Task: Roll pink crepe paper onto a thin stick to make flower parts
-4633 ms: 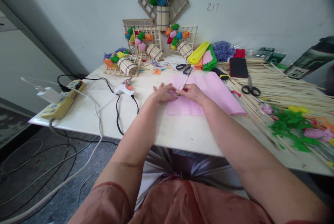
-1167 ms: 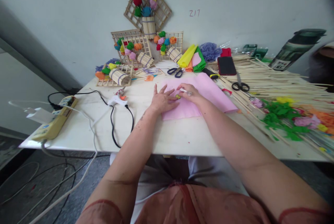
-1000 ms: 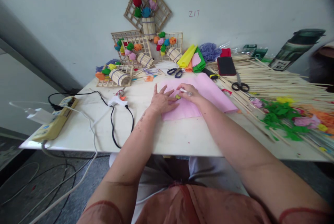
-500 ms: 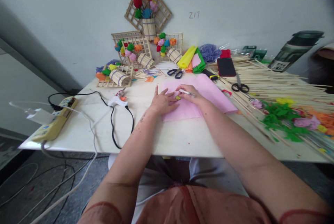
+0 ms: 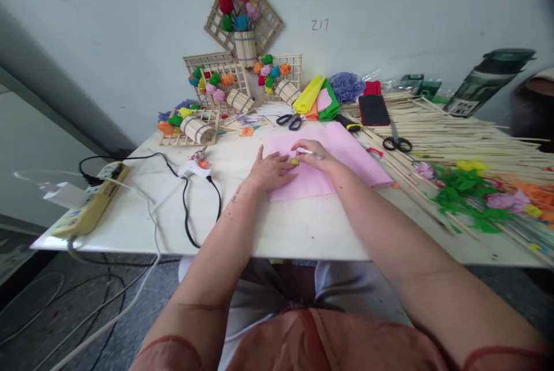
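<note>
A sheet of pink crepe paper (image 5: pixel 341 154) lies on the white table under both hands. My left hand (image 5: pixel 270 172) rests flat on its left part, fingers stretched out. Near those fingertips sits a small yellow-green piece (image 5: pixel 295 161) with a dark edge; its kind is too small to make out. My right hand (image 5: pixel 318 154) grips a white pen (image 5: pixel 309 153), its fingers close beside the small piece. The pen's tip is hard to see at this size.
Left of the paper are a white glue gun (image 5: pixel 194 169) and a yellow power strip (image 5: pixel 93 198) with cables. Behind stand stick frames with paper flowers (image 5: pixel 244 22). Scissors (image 5: pixel 289 122), a phone (image 5: pixel 374 110), wooden sticks (image 5: pixel 454 134) and paper scraps (image 5: pixel 467 192) lie behind and right.
The fingers of my left hand have drawn slightly closer together. My right hand stays almost in place with the pen. The whole view has shifted a little.
</note>
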`<control>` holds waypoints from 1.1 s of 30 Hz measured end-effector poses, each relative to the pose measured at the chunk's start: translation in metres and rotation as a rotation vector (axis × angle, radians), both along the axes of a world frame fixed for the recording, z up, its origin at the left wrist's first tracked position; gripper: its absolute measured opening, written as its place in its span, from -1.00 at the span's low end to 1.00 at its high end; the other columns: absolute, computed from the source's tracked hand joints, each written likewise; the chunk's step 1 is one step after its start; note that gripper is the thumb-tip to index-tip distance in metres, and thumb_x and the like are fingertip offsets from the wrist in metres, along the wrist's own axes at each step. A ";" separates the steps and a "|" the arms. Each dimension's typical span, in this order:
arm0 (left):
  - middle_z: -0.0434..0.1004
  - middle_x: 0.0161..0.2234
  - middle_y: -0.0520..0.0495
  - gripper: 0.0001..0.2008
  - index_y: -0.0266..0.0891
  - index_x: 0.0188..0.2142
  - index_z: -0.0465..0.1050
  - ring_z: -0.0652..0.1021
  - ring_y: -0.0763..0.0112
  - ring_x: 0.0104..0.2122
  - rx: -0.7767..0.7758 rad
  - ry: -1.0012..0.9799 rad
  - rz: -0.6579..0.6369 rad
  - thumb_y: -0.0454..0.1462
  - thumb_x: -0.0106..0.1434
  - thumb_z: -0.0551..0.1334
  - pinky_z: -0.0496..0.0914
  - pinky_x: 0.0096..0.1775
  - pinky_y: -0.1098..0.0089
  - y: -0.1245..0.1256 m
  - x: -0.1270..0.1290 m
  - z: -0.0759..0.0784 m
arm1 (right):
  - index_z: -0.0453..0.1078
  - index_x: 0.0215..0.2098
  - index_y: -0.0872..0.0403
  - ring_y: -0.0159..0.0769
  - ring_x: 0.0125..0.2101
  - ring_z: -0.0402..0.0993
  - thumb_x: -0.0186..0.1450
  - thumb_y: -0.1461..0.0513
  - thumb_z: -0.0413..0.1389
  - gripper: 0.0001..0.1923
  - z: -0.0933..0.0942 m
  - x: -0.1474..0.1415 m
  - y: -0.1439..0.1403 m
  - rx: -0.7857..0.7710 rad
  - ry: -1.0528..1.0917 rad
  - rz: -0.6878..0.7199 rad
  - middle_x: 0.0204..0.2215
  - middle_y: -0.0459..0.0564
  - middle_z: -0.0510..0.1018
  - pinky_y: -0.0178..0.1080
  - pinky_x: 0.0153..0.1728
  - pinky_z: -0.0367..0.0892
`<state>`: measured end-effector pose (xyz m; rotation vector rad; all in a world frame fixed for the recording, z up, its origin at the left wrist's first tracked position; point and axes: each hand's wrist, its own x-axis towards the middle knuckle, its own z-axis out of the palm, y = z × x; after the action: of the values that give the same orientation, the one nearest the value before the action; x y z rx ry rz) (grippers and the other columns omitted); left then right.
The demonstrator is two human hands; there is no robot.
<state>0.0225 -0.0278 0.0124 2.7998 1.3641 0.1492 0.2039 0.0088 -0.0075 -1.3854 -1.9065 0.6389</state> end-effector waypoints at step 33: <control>0.17 0.20 0.11 -0.48 0.14 0.13 0.22 0.05 0.10 0.23 0.078 0.047 -0.007 0.13 0.22 -0.05 -0.43 0.15 -0.10 -0.005 0.005 0.003 | 0.43 -0.24 0.07 -0.29 -0.32 0.40 0.03 0.35 0.03 -0.68 0.002 -0.004 -0.001 0.011 -0.083 -0.022 -0.34 -0.06 0.53 -0.28 -0.28 0.29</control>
<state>0.0271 -0.0323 0.0152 2.8894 1.3869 0.1403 0.2004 0.0078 -0.0057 -1.4448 -1.9534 0.5673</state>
